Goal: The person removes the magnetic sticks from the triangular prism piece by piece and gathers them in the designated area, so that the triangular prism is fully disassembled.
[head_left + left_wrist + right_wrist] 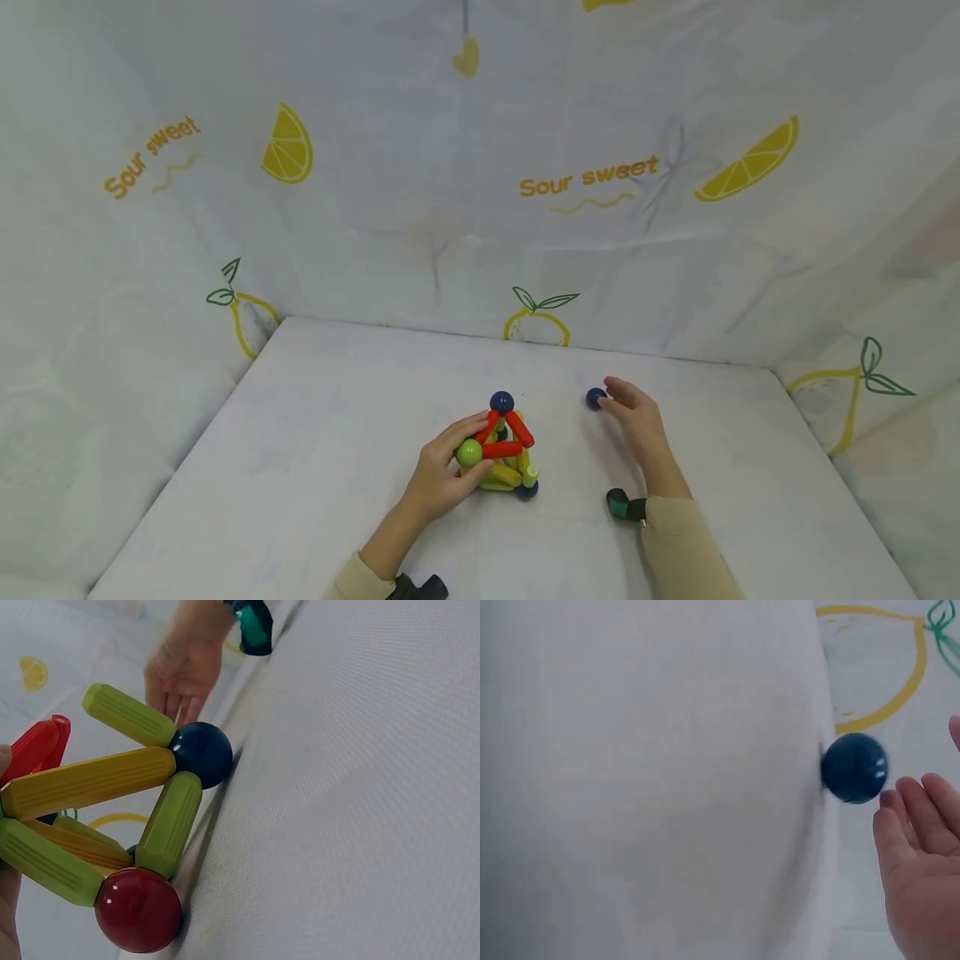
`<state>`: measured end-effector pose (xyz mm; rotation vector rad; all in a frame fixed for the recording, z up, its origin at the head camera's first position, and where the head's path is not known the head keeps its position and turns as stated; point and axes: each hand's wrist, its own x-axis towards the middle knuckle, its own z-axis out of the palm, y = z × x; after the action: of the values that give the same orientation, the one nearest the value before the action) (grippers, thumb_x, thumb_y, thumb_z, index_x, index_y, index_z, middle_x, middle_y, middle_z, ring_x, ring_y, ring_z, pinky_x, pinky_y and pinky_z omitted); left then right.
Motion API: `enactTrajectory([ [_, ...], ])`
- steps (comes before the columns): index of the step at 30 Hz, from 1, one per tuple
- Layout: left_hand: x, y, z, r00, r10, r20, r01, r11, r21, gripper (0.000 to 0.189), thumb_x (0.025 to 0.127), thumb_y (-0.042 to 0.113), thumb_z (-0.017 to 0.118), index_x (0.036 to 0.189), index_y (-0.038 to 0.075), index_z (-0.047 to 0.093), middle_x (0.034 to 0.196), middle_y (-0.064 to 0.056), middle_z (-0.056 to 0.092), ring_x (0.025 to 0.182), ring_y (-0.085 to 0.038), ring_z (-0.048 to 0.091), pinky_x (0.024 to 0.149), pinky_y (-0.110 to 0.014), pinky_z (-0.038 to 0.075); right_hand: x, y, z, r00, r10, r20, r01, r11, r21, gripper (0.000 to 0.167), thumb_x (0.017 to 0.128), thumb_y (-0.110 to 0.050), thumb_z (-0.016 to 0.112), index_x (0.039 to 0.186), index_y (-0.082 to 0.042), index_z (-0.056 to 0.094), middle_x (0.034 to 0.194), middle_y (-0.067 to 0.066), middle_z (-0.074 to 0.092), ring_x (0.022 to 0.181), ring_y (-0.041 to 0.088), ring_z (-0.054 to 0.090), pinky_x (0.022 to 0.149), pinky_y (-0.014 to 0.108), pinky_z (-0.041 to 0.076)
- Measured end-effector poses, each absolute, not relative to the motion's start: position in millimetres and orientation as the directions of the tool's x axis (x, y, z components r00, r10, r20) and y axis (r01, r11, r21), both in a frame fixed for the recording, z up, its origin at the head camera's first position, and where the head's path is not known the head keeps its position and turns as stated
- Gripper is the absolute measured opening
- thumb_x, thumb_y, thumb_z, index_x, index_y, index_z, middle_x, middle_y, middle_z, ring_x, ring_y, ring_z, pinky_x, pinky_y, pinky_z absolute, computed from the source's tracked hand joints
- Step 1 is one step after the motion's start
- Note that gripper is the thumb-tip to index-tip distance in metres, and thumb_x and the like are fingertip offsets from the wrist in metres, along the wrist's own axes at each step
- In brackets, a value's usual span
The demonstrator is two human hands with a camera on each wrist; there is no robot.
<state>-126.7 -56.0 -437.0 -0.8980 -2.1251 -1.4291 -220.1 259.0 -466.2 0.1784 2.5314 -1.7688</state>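
Observation:
My left hand [441,473] holds a stick-and-ball structure [502,450] at its left side, thumb low and fingers behind. A light green ball [469,452] sits between thumb and fingers, and a blue ball [502,402] tops the red sticks. From the left wrist, yellow and green sticks [97,780] meet at a dark blue ball [201,755], with a red ball [139,910] below. My right hand [637,421] has its fingers extended beside a loose blue ball [853,768] on the table; whether the fingertips touch it I cannot tell.
The white table [300,450] runs back to a white curtain [420,192] printed with lemons and lettering. A dark strap piece [622,505] is on the right wrist, and another dark device [420,586] is by the left wrist.

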Motion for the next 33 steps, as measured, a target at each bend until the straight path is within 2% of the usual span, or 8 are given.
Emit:
enactTrajectory([
  [4,-126.6,-55.9,-436.1,-0.701,0.275,0.658,0.713,0.264,0.65,0.046,0.076,-0.006,0.072,0.118,-0.012,0.055,0.123,-0.027,0.058,0.111,-0.041,0.058,0.093,-0.033,0.051,-192.9,241.0,-453.6,-0.999,-0.003,0.051,-0.049,0.376,-0.925,0.05,0.091,-0.018,0.063,0.135,0.001,0.046,0.139,0.02,0.048,0.129,0.031,0.045,0.099,0.013,0.042],
  [7,-127.5,-55.3,-438.1,-0.702,0.279,0.655,0.712,0.258,0.653,0.047,0.075,-0.007,0.072,0.118,-0.013,0.055,0.123,-0.027,0.058,0.111,-0.041,0.058,0.093,-0.032,0.051,-168.7,220.6,-444.6,-0.985,-0.069,0.16,-0.174,0.346,-0.922,0.046,0.089,-0.016,0.066,0.129,0.001,0.052,0.133,0.021,0.053,0.123,0.019,0.053,0.092,0.005,0.042],
  [12,-135.8,-54.6,-455.3,-0.704,0.275,0.655,0.711,0.26,0.654,0.049,0.076,-0.004,0.074,0.12,-0.01,0.055,0.125,-0.025,0.058,0.113,-0.039,0.058,0.094,-0.033,0.05,-140.7,190.2,-435.5,-0.948,-0.183,0.262,-0.3,0.227,-0.927,0.036,0.088,-0.006,0.066,0.122,0.0,0.057,0.126,0.022,0.057,0.112,0.0,0.057,0.093,0.012,0.046],
  [16,-141.6,-56.6,-470.8,-0.722,0.269,0.638,0.692,0.272,0.669,0.051,0.078,0.003,0.075,0.125,-0.003,0.055,0.129,-0.019,0.058,0.117,-0.032,0.057,0.097,-0.03,0.049,-131.2,172.5,-431.8,-0.913,-0.252,0.321,-0.372,0.188,-0.909,0.034,0.086,-0.001,0.066,0.12,-0.001,0.059,0.123,0.019,0.061,0.113,0.003,0.057,0.095,0.015,0.046],
  [22,-144.1,-59.0,-477.4,-0.715,0.274,0.643,0.699,0.256,0.668,0.049,0.082,0.009,0.073,0.127,0.001,0.055,0.132,-0.014,0.057,0.12,-0.028,0.056,0.098,-0.028,0.048,-129.0,156.4,-433.0,-0.86,-0.293,0.417,-0.49,0.249,-0.835,0.038,0.083,0.0,0.068,0.121,-0.005,0.061,0.118,0.011,0.065,0.112,0.017,0.06,0.096,0.014,0.044],
  [25,-144.6,-59.0,-477.6,-0.705,0.276,0.653,0.709,0.254,0.658,0.048,0.083,0.009,0.072,0.127,0.001,0.055,0.132,-0.015,0.057,0.12,-0.028,0.056,0.098,-0.028,0.048,-130.4,152.7,-436.1,-0.849,-0.292,0.441,-0.521,0.318,-0.792,0.038,0.082,-0.003,0.07,0.119,-0.009,0.063,0.114,0.006,0.067,0.106,0.017,0.061,0.095,0.015,0.047],
  [30,-145.3,-58.8,-477.8,-0.702,0.276,0.657,0.712,0.259,0.653,0.048,0.083,0.009,0.072,0.127,0.0,0.055,0.132,-0.015,0.057,0.12,-0.027,0.056,0.098,-0.027,0.047,-132.5,148.0,-439.5,-0.835,-0.319,0.448,-0.549,0.458,-0.699,0.036,0.08,-0.01,0.074,0.115,-0.012,0.066,0.112,-0.005,0.067,0.105,0.014,0.059,0.092,0.027,0.053],
  [33,-145.8,-58.8,-478.4,-0.701,0.274,0.658,0.713,0.266,0.649,0.048,0.083,0.01,0.072,0.127,0.001,0.056,0.132,-0.015,0.057,0.121,-0.027,0.056,0.099,-0.025,0.046,-133.9,145.0,-440.9,-0.826,-0.333,0.455,-0.563,0.49,-0.665,0.034,0.079,-0.009,0.075,0.111,-0.01,0.068,0.112,-0.006,0.067,0.109,0.016,0.059,0.091,0.034,0.054],
])
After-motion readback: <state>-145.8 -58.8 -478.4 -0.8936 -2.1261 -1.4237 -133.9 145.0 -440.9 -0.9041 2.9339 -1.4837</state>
